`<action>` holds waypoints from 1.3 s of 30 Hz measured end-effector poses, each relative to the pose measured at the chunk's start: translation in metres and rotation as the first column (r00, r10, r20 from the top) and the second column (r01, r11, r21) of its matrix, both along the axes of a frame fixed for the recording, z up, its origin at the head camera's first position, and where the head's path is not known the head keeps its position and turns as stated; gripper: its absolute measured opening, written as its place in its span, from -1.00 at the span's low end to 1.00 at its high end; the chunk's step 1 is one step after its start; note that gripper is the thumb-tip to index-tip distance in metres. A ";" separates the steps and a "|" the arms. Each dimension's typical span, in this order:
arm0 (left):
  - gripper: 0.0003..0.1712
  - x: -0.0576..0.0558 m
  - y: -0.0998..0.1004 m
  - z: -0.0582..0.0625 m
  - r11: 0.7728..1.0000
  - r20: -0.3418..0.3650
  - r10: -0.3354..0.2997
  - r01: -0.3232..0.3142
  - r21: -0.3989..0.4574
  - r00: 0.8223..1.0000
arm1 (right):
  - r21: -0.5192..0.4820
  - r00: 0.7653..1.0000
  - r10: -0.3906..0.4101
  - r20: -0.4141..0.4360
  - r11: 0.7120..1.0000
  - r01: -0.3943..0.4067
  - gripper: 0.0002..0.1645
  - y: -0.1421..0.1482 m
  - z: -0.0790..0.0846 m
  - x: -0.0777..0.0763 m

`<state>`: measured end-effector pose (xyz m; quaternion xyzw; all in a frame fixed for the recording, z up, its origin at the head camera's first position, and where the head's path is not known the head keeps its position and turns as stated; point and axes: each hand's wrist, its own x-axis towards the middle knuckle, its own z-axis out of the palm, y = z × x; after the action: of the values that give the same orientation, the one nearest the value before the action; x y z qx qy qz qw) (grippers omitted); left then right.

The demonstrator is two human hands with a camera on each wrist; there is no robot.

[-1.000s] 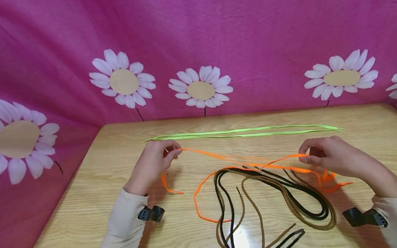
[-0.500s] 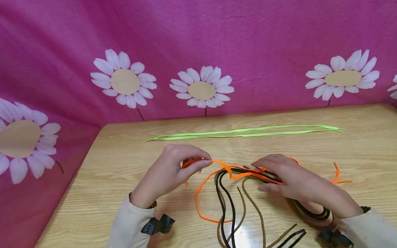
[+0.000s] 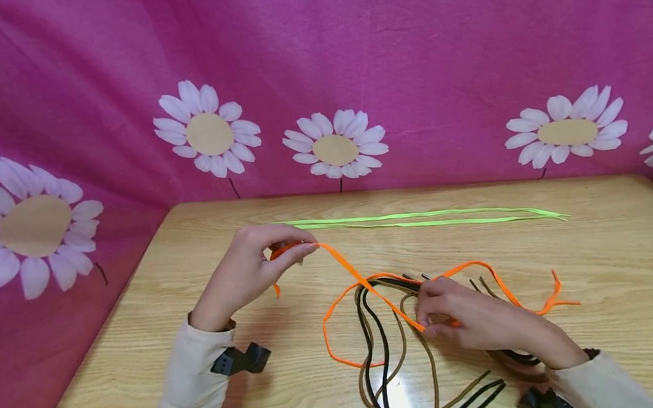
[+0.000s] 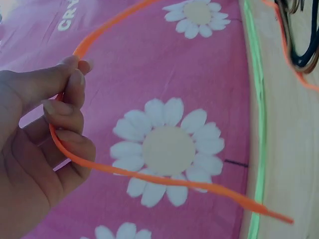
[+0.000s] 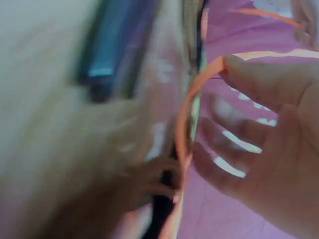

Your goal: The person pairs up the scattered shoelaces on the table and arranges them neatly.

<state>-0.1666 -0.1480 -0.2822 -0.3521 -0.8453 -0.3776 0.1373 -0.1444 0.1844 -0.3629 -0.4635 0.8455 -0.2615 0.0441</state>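
A flat orange shoelace [image 3: 343, 264] runs between the two hands. My left hand [image 3: 250, 266], raised over the table's left half, pinches it between thumb and fingers. In the left wrist view a loose end of the orange lace hangs past the curled fingers [image 4: 75, 144]. My right hand [image 3: 470, 314] is low over a pile of laces and holds the orange lace by thumb and fingers; the right wrist view is blurred there. Beneath it lie black laces [image 3: 383, 367] and brown laces [image 3: 433, 376], looped together, partly hidden by that hand. Another orange strand curves left of the pile.
A pair of lime-green laces [image 3: 397, 216] lies stretched along the far part of the wooden table [image 3: 141, 350]. Behind the table hangs a magenta cloth [image 3: 434, 39] printed with white daisies. Orange lace ends [image 3: 556, 297] rest right of the pile.
My right hand has come left and down from the right side onto the pile. My left hand moved right, then back left and up, keeping the orange lace.
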 end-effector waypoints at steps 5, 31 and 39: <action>-0.90 -0.006 -0.022 -0.001 0.995 0.031 0.099 -0.100 0.019 0.995 | -0.059 0.973 0.018 0.231 0.998 -0.004 -0.89 0.018 0.014 -0.006; -0.79 -0.057 -0.099 -0.070 0.942 0.241 0.292 -0.235 -0.238 0.925 | -0.029 0.730 -0.680 -0.066 0.733 0.680 -0.84 0.207 0.001 -0.063; -0.90 -0.068 -0.105 -0.099 0.886 0.252 0.455 -0.405 -0.228 0.854 | 0.022 0.704 -0.704 0.089 0.708 0.706 -0.86 0.227 -0.031 -0.071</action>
<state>-0.2349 -0.2535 -0.3810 -0.1028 -0.9419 -0.3141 0.0593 -0.2157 0.4116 -0.3936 -0.0933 0.9536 -0.2851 -0.0239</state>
